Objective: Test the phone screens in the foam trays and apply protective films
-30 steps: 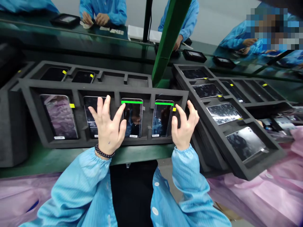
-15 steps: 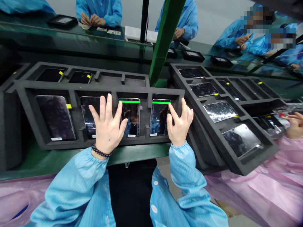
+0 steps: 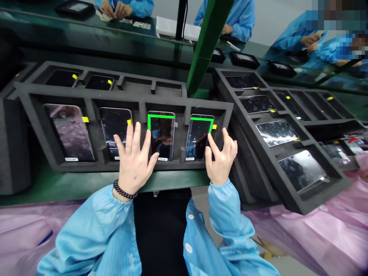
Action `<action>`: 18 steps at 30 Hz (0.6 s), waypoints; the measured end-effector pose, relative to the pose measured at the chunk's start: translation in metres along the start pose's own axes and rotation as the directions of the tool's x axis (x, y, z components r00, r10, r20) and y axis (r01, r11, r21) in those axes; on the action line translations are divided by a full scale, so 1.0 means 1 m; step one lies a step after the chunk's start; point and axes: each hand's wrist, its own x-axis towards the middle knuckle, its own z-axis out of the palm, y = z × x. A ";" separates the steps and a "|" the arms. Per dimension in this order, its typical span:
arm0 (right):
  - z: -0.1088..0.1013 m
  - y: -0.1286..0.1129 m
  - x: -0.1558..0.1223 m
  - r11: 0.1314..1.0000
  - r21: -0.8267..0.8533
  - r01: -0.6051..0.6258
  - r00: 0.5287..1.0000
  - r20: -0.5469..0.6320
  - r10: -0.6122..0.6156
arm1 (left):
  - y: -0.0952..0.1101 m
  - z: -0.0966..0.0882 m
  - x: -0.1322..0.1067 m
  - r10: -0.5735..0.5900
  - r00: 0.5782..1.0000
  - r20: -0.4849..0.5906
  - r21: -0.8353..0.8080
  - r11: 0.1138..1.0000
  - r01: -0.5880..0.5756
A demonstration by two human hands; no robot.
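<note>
A worker in blue sleeves leans over a black foam tray [image 3: 182, 115] on a green counter [image 3: 172, 180], both hands at a row of four phones lying one to a compartment. The left hand [image 3: 133, 161], a black coiled band [image 3: 125, 190] at its wrist, is spread wide and grips nothing; its index fingertip appears to meet the left edge of the third phone [image 3: 163, 134] from the left, where a green stripe crosses the top of the screen and runs a short way down that side. The right hand [image 3: 220, 161] also grips nothing, its fingers parted, index extended to the right edge of the fourth phone [image 3: 198, 138], whose green stripe turns down beneath the fingertip. The second phone [image 3: 116, 126] lies partly behind the left hand; the first phone [image 3: 69, 132], at the far left, has a yellow tag [image 3: 85, 119] beside it. Two more phones sit in a rear tray [image 3: 185, 86], and a tray at right [image 3: 324, 191] holds four. Beyond a green post [image 3: 208, 42], co-workers in blue sit at their own work.
</note>
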 end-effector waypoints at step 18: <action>-0.015 -0.001 -0.052 1.000 0.014 0.022 0.994 0.107 -0.024 | 0.012 -0.012 -0.044 0.078 0.988 0.134 0.043 0.996 -0.084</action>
